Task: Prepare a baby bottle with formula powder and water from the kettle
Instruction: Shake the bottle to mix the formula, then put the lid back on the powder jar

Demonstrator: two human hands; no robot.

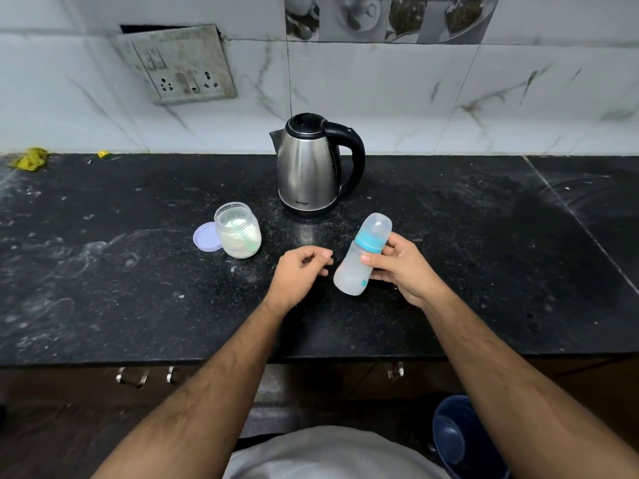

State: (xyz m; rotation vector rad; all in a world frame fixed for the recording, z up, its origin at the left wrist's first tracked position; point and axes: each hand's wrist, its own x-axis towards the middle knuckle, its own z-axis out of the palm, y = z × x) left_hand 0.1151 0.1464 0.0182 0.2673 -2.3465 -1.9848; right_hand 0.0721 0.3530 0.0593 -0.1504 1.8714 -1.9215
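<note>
My right hand (pixel 401 267) grips a translucent baby bottle (pixel 358 264) with a blue collar and a clear cap on, tilted with its top leaning right, just above the black counter (pixel 103 271). My left hand (pixel 299 271) hovers just left of the bottle, fingers loosely curled, holding nothing. An open clear jar of white formula powder (pixel 238 231) stands to the left, its lilac lid (pixel 206 237) lying beside it. A steel electric kettle (pixel 309 167) with a black handle stands behind, lid down, near the wall.
A wall socket plate (pixel 179 63) hangs on the tiled wall at back left. Yellow scraps (pixel 31 159) lie at the counter's far left corner. Cabinet handles (pixel 133 376) sit below the front edge, and a dark blue bucket (pixel 463 440) stands on the floor at right.
</note>
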